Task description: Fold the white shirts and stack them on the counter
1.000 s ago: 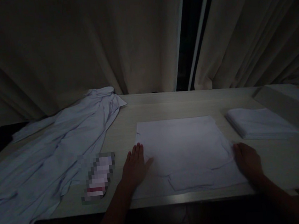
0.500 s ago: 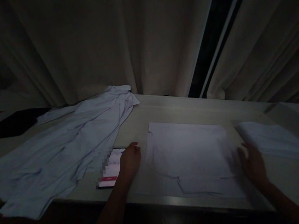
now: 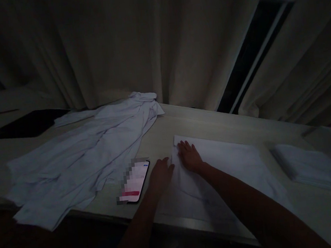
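Note:
A white cloth (image 3: 230, 152), folded into a rough rectangle, lies flat near the table's front edge. My right hand (image 3: 189, 156) rests on its upper left part, fingers spread. Just left of it, my left hand (image 3: 161, 173) is at the cloth's left edge, with thumb and fingers curved; whether cloth is between them is too dark to make out. Beside my left hand lies a phone (image 3: 136, 182) with a lit screen.
A rumpled white shirt (image 3: 97, 147) spreads over the left of the table (image 3: 188, 117). Folded white cloth (image 3: 314, 165) lies at the right. A dark flat object (image 3: 29, 123) is at the far left, and curtains (image 3: 110, 47) hang behind.
My right hand has moved left from the cloth's right side onto its upper left part. My left hand stays by the left edge. The whole view has shifted slightly.

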`<state>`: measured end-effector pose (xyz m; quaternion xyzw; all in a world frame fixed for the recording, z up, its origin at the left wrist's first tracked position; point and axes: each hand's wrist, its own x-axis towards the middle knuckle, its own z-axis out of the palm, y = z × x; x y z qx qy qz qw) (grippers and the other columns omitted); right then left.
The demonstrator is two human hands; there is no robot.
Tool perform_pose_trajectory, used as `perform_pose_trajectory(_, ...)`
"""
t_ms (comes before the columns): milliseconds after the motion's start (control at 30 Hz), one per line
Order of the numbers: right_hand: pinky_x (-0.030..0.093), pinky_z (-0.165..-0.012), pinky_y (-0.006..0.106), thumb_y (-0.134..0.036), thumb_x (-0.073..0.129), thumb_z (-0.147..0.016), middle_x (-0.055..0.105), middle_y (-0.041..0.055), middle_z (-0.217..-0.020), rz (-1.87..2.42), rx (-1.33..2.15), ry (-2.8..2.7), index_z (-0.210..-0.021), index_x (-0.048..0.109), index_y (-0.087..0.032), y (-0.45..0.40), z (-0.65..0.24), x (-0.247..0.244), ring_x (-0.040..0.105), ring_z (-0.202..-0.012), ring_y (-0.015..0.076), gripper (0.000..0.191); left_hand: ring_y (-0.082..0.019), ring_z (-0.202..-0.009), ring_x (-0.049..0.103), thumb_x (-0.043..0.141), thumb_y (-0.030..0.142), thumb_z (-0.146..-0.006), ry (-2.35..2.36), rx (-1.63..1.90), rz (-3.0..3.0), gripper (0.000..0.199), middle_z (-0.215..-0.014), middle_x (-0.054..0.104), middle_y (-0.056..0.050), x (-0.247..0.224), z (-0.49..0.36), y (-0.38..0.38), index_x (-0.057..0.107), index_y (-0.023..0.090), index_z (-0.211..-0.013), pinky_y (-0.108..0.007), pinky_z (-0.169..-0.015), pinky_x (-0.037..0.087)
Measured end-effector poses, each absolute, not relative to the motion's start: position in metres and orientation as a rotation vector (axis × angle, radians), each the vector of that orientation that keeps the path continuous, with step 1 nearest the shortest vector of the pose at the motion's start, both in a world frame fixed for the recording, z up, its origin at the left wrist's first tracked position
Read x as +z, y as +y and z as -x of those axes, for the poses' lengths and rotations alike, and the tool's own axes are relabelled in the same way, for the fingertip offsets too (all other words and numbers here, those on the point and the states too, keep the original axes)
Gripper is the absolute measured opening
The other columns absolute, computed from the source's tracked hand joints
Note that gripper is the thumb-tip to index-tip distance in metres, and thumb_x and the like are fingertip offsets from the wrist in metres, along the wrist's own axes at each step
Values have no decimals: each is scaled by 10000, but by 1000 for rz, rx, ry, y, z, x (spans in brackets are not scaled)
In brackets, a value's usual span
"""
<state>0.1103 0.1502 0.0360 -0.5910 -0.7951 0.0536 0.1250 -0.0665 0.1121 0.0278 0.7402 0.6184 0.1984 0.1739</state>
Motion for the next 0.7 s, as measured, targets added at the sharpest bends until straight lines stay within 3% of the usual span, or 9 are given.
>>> perform_pose_trajectory(133,111,-1142,545,-416,192,-1001,183,106,-1574,1711,122,-2324,-1498,248,-136,163,-98,33,112,-1454,275,573,-251,-1028,589,432,389,-907,1761,565,-2152,527,-1143,582,-163,30,57,113,429,143,-1372,-351,-853,435)
perform_pose_trajectory(267,97,-1136,556,-454,209,-997,195,129,-1568,1715,154,-2345,-1491,258,-111,170,-91,25,112,-1452,291,603,-299,-1140,498,425,348,-900,1746,562,-2383,523,-1302,524,-188,29,49,104,429,96,-1358,-401,-932,395)
perform_pose_trajectory(533,42,-1141,551,-503,195,-997,195,117,-1571,1723,210,-2303,-1498,241,-133,168,-89,11,103,-1453,277,624,-350,-1215,436,432,289,-859,1756,424,-2492,549,-1451,416,-202,20,48,93,420,80,-1367,-484,-921,394)
perform_pose_trajectory(700,58,-1142,554,-516,187,-994,173,104,-1577,1731,254,-2297,-1508,212,-153,171,-90,20,98,-1455,275,630,-332,-1210,467,485,233,-804,1679,418,-2394,527,-1403,482,-173,24,55,104,476,115,-1317,-453,-948,402)
